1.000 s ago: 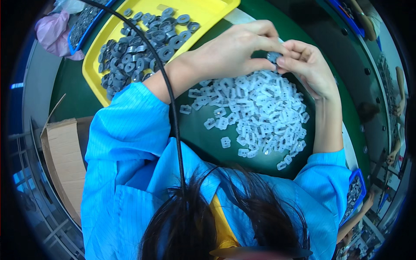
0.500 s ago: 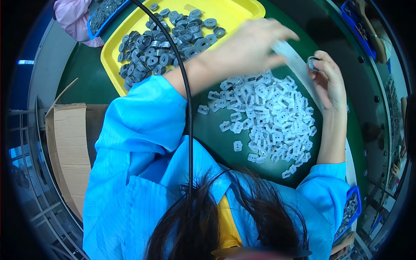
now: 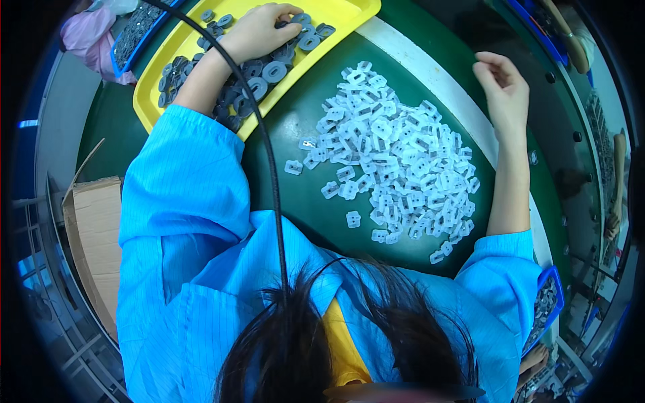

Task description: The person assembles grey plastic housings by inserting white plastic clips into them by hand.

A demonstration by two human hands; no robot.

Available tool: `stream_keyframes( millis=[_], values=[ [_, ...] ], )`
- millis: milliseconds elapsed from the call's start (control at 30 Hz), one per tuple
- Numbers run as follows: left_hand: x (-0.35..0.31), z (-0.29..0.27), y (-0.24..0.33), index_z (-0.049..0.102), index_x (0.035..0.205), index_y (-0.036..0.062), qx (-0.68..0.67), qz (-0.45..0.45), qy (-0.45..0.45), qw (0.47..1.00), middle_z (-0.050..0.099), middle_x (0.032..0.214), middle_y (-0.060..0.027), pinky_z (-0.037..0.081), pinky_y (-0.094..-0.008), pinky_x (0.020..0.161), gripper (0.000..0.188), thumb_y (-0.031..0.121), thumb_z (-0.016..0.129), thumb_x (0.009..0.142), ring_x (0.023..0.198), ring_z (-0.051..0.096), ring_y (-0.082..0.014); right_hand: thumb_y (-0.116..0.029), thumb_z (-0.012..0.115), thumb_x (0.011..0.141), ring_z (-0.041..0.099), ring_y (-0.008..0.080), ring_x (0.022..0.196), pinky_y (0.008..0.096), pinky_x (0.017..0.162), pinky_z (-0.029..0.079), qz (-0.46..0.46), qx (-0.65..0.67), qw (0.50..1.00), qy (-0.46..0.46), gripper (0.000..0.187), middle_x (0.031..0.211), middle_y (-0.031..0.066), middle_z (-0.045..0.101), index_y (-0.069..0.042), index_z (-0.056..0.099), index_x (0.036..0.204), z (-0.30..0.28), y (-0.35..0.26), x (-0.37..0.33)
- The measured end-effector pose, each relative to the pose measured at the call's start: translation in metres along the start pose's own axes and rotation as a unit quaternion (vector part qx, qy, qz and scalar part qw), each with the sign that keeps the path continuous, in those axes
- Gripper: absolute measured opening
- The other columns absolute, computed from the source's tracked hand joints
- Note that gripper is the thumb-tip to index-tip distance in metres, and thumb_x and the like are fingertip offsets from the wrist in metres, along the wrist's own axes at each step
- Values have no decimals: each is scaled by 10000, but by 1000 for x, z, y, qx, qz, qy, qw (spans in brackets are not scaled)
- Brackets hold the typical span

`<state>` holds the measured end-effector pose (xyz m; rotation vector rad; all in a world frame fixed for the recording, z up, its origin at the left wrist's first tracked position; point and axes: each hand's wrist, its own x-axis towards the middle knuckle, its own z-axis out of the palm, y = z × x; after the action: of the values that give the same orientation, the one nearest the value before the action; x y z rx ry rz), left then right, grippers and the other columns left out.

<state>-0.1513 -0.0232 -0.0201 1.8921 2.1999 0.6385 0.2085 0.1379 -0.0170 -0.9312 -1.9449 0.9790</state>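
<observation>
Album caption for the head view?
Left hand over gray parts in a yellow tray, right hand apart from white parts.

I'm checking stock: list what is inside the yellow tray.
Grey ring-shaped parts lie heaped inside the yellow tray. Whatever is behind the left hand, its forearm, the black cable or the uppermost parts is covered.

Factory workshop: white parts [image 3: 418, 171] heaped, green workbench [image 3: 285, 205].

Head-worn fisheye view, facing down from close above, dark hair [image 3: 282, 349] nearest at six o'clock, green tabletop [image 3: 295, 208] farther below, left hand [image 3: 259, 32] framed at eleven, right hand [image 3: 505, 82] at two, lens bowing the white strip [image 3: 420, 59] at one o'clock.
</observation>
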Motion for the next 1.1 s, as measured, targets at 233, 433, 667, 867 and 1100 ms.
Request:
stream_keyframes(
  millis=[233, 433, 667, 867, 1100],
  values=[
    [17, 9, 22, 573, 1194, 17, 80, 115, 22, 990, 632, 999, -149, 517, -323, 783, 342, 254, 525, 952, 859, 638, -243, -24, 661, 736, 544, 173, 730, 293, 679, 464, -59, -99, 932, -345, 213, 827, 69, 593, -31, 673, 948, 10, -41, -24],
    [13, -11, 90, 519, 1243, 52, -256, 1, 98, 962, 615, 952, -106, 515, -259, 677, 294, 177, 455, 984, 758, 618, -157, -61, 651, 763, 593, 214, 739, 323, 700, 482, -85, -138, 959, -233, 186, 824, 108, 609, -4, 661, 940, 17, -33, -24],
    [10, 30, 126, 512, 1220, 11, -737, -112, -186, 640, 618, 956, -84, 528, -249, 696, 315, 220, 445, 994, 787, 627, -153, -219, 743, 705, 611, 257, 570, 352, 597, 496, -16, -240, 954, -177, 244, 605, 115, 614, 5, 645, 704, 33, -46, -32],
    [-1, 41, 145, 461, 1259, -15, -660, -105, -154, 727, 613, 1030, -94, 535, -228, 736, 365, 246, 407, 1010, 831, 622, -126, -185, 709, 794, 574, 120, 572, 249, 582, 457, 9, -105, 985, -133, 201, 637, 74, 632, 13, 674, 795, 10, -46, -21],
    [-6, 46, 151, 516, 1197, -15, -679, -114, -157, 708, 618, 1004, -99, 534, -260, 774, 329, 238, 442, 999, 824, 626, -137, -137, 721, 785, 549, 74, 643, 218, 548, 403, -168, -27, 985, -22, 109, 716, 3, 616, -34, 689, 802, 32, -53, -27]
  ],
)
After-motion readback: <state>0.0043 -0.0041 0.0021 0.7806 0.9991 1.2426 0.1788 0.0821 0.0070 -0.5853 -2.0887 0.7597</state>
